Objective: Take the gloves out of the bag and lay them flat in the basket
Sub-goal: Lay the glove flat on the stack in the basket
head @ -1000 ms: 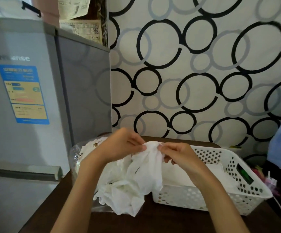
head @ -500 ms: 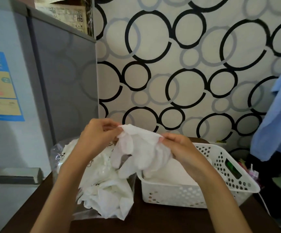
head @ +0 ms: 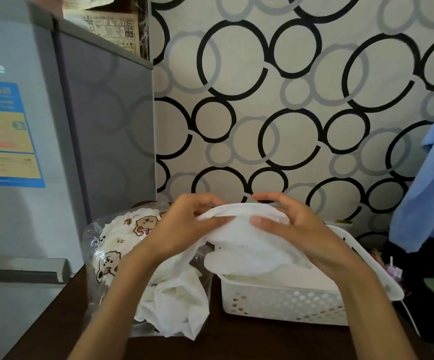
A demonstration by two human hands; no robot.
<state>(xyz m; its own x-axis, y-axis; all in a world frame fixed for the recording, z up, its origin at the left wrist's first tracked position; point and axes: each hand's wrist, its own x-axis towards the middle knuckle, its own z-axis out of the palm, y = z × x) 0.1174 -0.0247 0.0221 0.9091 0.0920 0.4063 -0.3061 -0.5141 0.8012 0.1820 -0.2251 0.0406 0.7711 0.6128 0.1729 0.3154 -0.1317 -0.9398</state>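
— What have the hands got?

— One white glove (head: 247,237), held above the near left corner of the basket (head: 286,302). The left hand (head: 184,224) pinches its upper edge; the right hand (head: 288,224) is curled over the top with the thumb pressing the front.

— How will it handle?

— Light, limp cloth, I'd judge; it sags and bunches. Best held at two spread points along the cuff edge, so it hangs open. More wait in the bag (head: 122,258) on the tabletop (head: 262,344).
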